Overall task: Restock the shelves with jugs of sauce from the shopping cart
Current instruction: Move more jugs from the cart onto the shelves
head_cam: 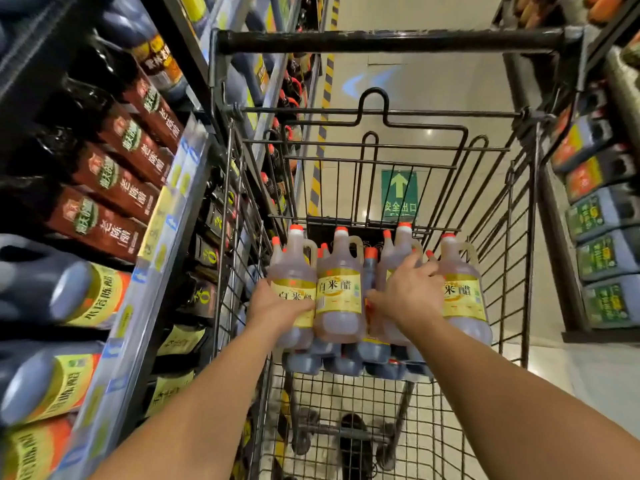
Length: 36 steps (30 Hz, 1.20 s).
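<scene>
A black wire shopping cart stands in the aisle in front of me. Several amber jugs with orange caps and yellow labels stand at its far end, on top of dark jugs lying flat. My left hand grips the leftmost amber jug low on its label. My right hand is wrapped around the third amber jug, between the middle jug and the rightmost jug. The third jug is mostly hidden by my hand.
Shelves on the left hold dark jugs and brown-labelled bottles, close against the cart's side. A second shelf unit with dark jugs stands on the right. The near part of the cart basket shows bare wire mesh over the floor.
</scene>
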Each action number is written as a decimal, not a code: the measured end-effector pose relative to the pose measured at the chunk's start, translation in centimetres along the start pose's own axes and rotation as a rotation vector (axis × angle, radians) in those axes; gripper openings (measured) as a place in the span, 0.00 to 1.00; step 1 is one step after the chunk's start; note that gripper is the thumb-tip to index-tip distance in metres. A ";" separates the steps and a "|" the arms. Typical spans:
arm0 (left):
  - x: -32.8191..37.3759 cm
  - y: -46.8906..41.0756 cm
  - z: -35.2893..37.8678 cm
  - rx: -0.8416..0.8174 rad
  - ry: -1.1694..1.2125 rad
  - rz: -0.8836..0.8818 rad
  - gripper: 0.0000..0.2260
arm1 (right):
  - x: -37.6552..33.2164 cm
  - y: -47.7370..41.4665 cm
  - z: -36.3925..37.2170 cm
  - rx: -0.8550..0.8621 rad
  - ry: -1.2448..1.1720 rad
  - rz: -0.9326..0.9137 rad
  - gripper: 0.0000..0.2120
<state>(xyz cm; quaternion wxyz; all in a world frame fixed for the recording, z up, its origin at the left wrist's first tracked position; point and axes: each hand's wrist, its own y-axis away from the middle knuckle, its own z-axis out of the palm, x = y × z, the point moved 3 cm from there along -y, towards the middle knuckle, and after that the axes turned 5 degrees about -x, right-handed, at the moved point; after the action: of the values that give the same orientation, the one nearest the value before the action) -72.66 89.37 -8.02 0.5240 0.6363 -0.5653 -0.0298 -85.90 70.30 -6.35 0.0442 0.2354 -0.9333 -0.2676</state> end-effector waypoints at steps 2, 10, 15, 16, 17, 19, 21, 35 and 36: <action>-0.3 1.8 -0.5 -0.008 0.029 0.078 0.33 | 0.1 0.5 -0.4 -0.004 -0.060 -0.005 0.54; -0.9 9.7 -4.4 0.046 0.072 0.297 0.38 | 0.3 6.4 -2.4 0.044 -0.116 -0.142 0.46; -0.1 15.4 -8.0 0.141 0.126 0.450 0.43 | 0.5 11.6 -4.4 0.141 -0.243 -0.236 0.48; 0.1 16.6 -8.8 0.163 0.130 0.479 0.43 | 0.5 12.7 -5.0 0.161 -0.261 -0.252 0.49; 0.4 17.9 -9.7 0.173 0.134 0.503 0.42 | 0.3 14.0 -5.7 0.183 -0.279 -0.273 0.50; 0.7 20.4 -11.4 0.179 0.168 0.557 0.41 | 0.0 16.6 -7.3 0.229 -0.326 -0.326 0.52; 1.0 22.8 -13.1 0.211 0.196 0.617 0.41 | -0.6 19.4 -9.1 0.281 -0.380 -0.384 0.51; -0.1 37.1 -27.0 0.486 0.360 0.883 0.37 | -11.7 37.4 -18.5 0.529 -0.706 -0.947 0.49; -0.6 37.5 -27.9 0.511 0.363 0.879 0.37 | -12.7 38.1 -18.4 0.515 -0.722 -0.991 0.49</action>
<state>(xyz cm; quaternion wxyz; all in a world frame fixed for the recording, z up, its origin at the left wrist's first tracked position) -81.13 114.55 30.44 0.4051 0.4420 -0.6677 0.4411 -86.66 95.80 29.73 -0.4569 0.5352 -0.7051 -0.0869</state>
